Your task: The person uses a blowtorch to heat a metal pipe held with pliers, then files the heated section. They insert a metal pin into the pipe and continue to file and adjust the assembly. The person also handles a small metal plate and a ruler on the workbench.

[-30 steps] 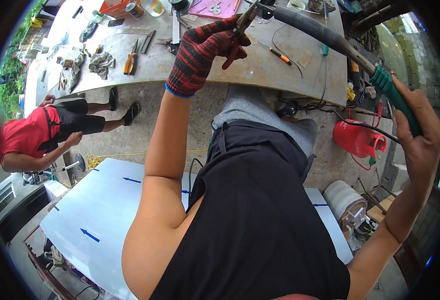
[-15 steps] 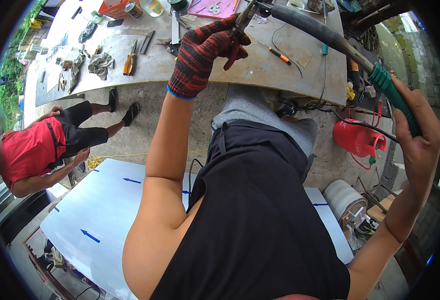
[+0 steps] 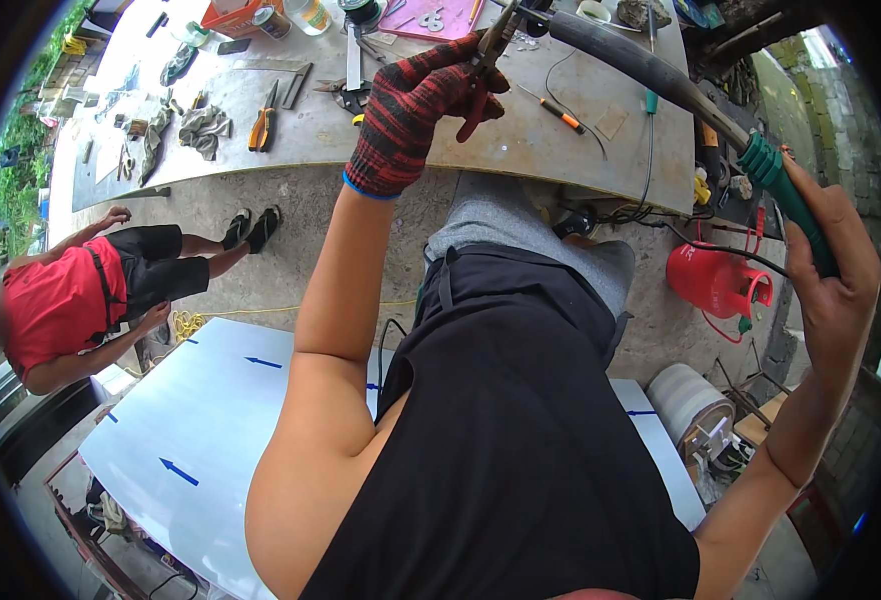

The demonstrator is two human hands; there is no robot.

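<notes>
My left hand [image 3: 427, 112], in a red and black striped glove, grips red-handled pliers [image 3: 485, 62], their jaws up at the back of the metal worktable [image 3: 461, 140]. My bare right hand [image 3: 831, 255] is wrapped round the green handle of a long tool [image 3: 641, 62] with a thick dark grey shaft and a black cord. The shaft reaches across to the pliers' jaws, where a small dark piece sits, too small to make out. An orange screwdriver [image 3: 569, 121] and a loose wire lie on the table beneath the shaft.
A co-worker [image 3: 56, 305] in red is at the left. Orange-handled pliers [image 3: 261, 130], rags [image 3: 204, 130] and a pink board [image 3: 421, 16] lie on the table. A red gas cylinder [image 3: 711, 275] stands right of my legs; a white sheet with blue arrows [image 3: 161, 420] lies behind me.
My gloved hand and the pliers have shifted slightly right, and my right hand slightly down and left. The co-worker's feet and hands have moved, and their body has turned a little.
</notes>
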